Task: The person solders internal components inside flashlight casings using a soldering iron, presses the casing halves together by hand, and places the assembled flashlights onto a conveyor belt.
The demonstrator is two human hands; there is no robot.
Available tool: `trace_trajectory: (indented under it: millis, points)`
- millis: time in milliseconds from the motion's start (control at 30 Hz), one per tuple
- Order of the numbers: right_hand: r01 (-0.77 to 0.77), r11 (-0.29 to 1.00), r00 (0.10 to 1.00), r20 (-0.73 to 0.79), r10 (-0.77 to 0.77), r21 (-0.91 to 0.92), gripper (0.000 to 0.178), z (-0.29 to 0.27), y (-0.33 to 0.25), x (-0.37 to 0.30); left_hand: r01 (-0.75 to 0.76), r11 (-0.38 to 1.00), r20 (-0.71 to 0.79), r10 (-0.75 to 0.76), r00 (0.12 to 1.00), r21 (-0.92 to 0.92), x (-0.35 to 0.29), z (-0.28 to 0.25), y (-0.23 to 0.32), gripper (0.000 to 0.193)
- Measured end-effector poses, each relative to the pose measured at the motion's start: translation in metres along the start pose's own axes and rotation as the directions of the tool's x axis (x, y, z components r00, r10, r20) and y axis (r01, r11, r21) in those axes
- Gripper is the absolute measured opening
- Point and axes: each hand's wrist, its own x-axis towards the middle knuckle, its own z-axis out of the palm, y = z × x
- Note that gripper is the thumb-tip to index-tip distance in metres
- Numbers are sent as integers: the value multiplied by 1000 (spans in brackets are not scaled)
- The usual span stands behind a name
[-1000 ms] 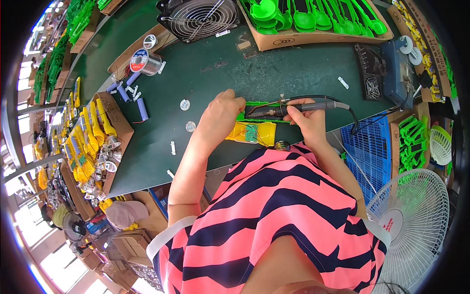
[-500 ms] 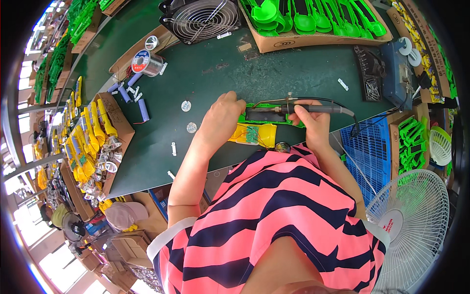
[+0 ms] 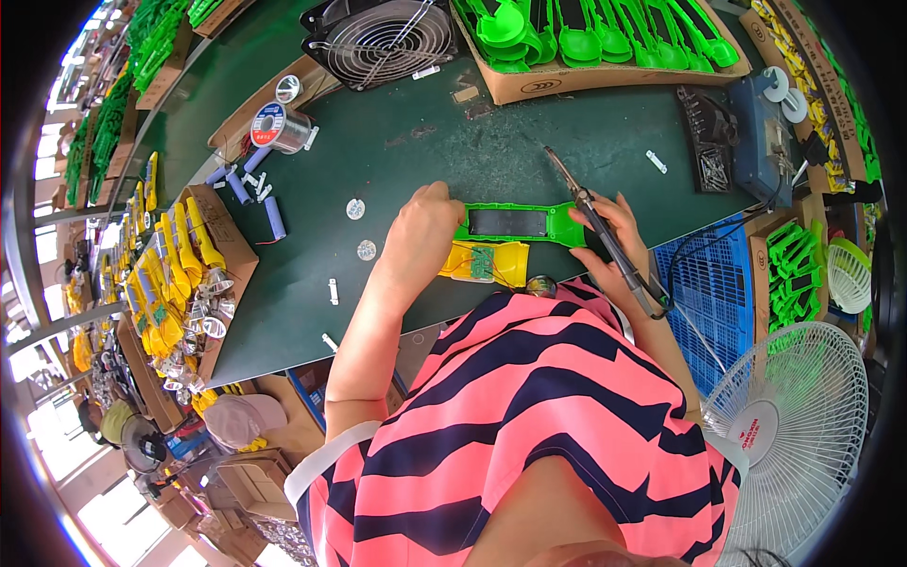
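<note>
A green plastic casing half with a dark rectangular panel lies crosswise on the table in front of me. My left hand is closed at its left end, the fingertips partly hidden. My right hand holds a soldering iron beside the right end, thumb close to the casing. The iron's tip points up and away over the tabletop, off the casing. Just nearer to me lies a yellow flashlight body with a green circuit board and thin wires; a round reflector sits at its right end.
A solder spool and purple battery cells lie left, near a box of yellow flashlights. Behind are a metal-grilled fan and a carton of green parts. The blue soldering station stands right, its cable hanging by the edge.
The soldering iron has swung from lying level across the casing to a steep slant, tip pointing away. My right hand has shifted slightly right and nearer me; the left stays almost put.
</note>
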Motion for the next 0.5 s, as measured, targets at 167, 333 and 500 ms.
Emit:
trace_trajectory:
  millis: [167, 333, 500]
  points:
    - [-14, 999, 998, 64, 11, 50, 53, -1, 3, -1, -2, 1000, -1, 2, 1000, 22, 0, 0, -2, 8]
    - [-21, 998, 999, 51, 19, 59, 55, -2, 6, -1, -217, 976, -79, 218, 973, 21, -2, -28, 18, 13]
    - [-51, 996, 996, 81, 45, 72, 55, -3, 3, 2, -410, 912, -21, 410, 912, 8, -17, -17, 36, 23]
